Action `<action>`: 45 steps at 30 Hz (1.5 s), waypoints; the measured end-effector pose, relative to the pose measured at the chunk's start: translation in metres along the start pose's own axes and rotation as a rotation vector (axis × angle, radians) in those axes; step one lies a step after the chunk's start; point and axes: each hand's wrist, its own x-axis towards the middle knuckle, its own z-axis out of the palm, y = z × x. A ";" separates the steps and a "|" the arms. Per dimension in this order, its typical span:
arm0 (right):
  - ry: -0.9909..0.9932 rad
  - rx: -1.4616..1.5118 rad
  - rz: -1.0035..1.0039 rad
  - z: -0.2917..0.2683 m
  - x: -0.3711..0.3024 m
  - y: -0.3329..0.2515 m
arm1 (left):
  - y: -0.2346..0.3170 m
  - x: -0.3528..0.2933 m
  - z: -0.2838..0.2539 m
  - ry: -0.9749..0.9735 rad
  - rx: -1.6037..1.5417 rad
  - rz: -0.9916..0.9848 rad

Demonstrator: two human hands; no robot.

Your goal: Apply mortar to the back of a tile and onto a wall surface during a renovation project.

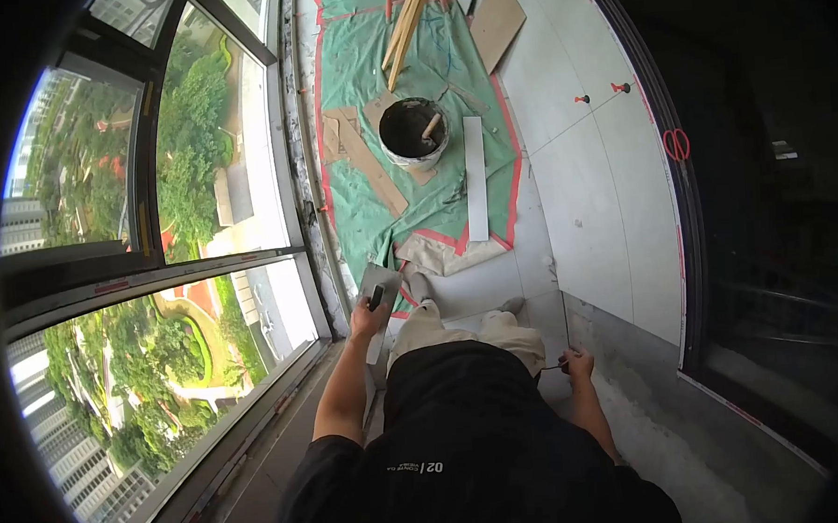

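Flat trowel in the left hand, thin tool in the right

Largest first: a tall window stands to the left of both hands, and a pale tiled wall rises ahead and to the right of the right hand. Ahead of the left hand, a green sheet covers much of the floor. On it, well ahead of both hands and between them, sits a bucket with a wooden-handled tool inside. A white strip lies just right of the bucket; a piece of cardboard lies nearer the left hand.

The flat trowel is in the left hand, fingers wrapped round its black handle, the blade reaching ahead and back along the hand. The right hand is curled, pinching a thin tool that points inward toward the legs. Whether the blade carries any mix cannot be told.

The step looks like readying the two tools rather than spreading. The next move probably calls for bringing the thin tool across to the blade, with the left hand holding that blade level.
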 end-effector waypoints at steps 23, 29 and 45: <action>-0.312 -0.664 -0.286 0.222 0.125 -0.393 | -0.012 0.102 -0.029 0.396 -0.319 -0.204; -0.582 -0.853 -0.476 0.463 0.273 -0.548 | 0.114 0.177 -0.114 0.304 -0.900 -0.276; -0.336 -2.061 -1.443 0.865 0.468 -0.546 | 0.181 0.321 0.115 -0.033 -1.591 -0.769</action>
